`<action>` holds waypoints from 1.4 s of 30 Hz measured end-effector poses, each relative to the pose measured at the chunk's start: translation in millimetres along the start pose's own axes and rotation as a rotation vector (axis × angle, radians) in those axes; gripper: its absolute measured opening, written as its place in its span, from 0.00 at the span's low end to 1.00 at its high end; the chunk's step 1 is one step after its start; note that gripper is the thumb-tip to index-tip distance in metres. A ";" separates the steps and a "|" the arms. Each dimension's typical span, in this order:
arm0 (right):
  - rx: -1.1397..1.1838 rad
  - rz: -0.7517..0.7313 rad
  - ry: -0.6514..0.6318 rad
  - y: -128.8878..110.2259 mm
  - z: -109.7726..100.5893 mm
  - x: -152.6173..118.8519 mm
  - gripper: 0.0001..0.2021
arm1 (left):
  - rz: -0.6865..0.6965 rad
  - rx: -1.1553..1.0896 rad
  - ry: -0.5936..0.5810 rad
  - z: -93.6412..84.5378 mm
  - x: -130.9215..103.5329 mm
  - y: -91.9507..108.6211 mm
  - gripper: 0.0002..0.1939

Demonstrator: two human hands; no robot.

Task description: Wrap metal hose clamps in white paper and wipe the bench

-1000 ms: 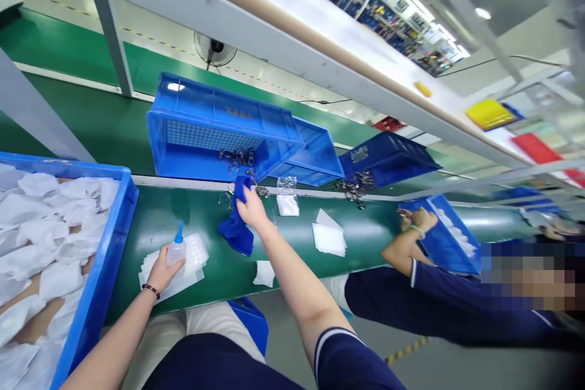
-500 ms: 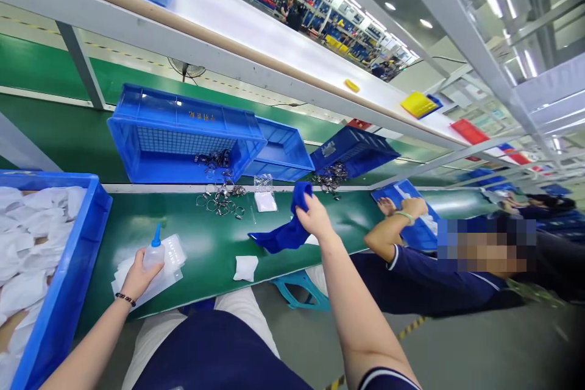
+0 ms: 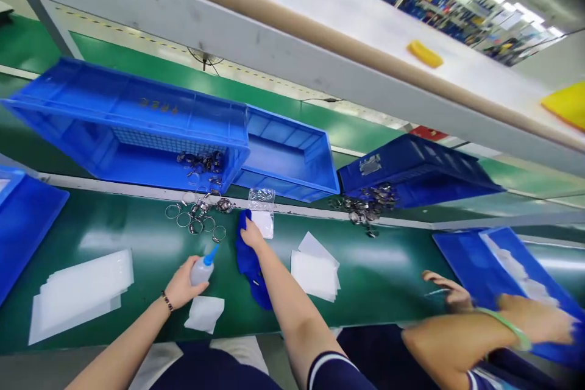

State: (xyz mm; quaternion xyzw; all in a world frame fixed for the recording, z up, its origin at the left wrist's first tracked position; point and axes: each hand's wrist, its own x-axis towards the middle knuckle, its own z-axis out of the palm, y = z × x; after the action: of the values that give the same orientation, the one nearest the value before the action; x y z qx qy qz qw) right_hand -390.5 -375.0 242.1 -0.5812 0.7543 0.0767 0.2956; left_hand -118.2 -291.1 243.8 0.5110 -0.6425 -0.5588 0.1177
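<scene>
A translucent squeeze bottle [image 3: 201, 272] with a blue nozzle is in my left hand [image 3: 184, 284], its tip pointing up and right toward the metal rings [image 3: 195, 217]. Beneath that hand a small white packet [image 3: 205, 314] lies on the green table. My right hand [image 3: 251, 234] grips the top end of a blue cloth [image 3: 250, 265], which trails toward the table's front edge. Just behind this hand is a clear bag with a white card [image 3: 262, 223]. Stacked white sheets [image 3: 315, 268] lie to the right.
Translucent bags [image 3: 85, 286] lie at the left. Blue bins [image 3: 183, 116] stand along the back, beneath a white shelf [image 3: 320, 6]. More metal rings [image 3: 368, 204] spill from a dark blue bin [image 3: 411, 161]. A co-worker's arms [image 3: 457, 332] are at the right.
The view has swung down and closer to the table. My left hand has brought the bottle right, off the bags, toward the rings. My right hand has moved the blue cloth left, beside the clear bag.
</scene>
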 end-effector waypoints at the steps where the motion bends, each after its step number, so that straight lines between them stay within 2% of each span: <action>1: 0.017 0.020 0.006 10.1 0.5 3.1 0.32 | -0.016 0.010 -0.027 12.3 11.8 11.1 0.28; 4: 0.050 0.085 0.017 40.1 -2.3 3.9 0.33 | -0.083 0.031 -0.070 39.2 43.8 34.0 0.27; 7: 0.038 0.118 0.024 61.4 -4.9 -2.7 0.33 | -0.177 0.070 -0.065 54.2 68.7 43.9 0.26; 10: -0.002 0.081 0.050 67.7 -2.6 -9.6 0.33 | -0.267 0.111 -0.055 61.7 85.7 47.2 0.25; 13: -0.041 0.015 0.037 62.5 2.7 -12.1 0.34 | -0.338 0.144 -0.053 65.5 94.6 47.8 0.26; 22: -0.071 -0.042 0.012 41.7 4.9 -3.4 0.34 | -0.450 0.154 -0.074 70.4 102.8 47.7 0.32; 30: -0.102 -0.075 0.004 32.2 7.1 -3.5 0.33 | -0.489 0.132 -0.088 70.7 108.4 49.5 0.36; 37: -0.131 -0.057 0.010 31.1 8.8 -3.9 0.34 | -0.401 0.112 -0.054 68.5 105.4 54.8 0.29; 42: -0.237 -0.134 -0.063 17.0 12.9 -9.2 0.35 | -0.297 0.054 -0.053 58.8 77.0 42.3 0.23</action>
State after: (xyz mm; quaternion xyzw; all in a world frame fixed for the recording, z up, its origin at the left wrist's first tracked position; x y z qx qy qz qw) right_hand -400.2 -356.0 232.7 -0.6583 0.6899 0.1636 0.2528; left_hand -217.5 -322.9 226.5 0.5884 -0.5775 -0.5660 0.0030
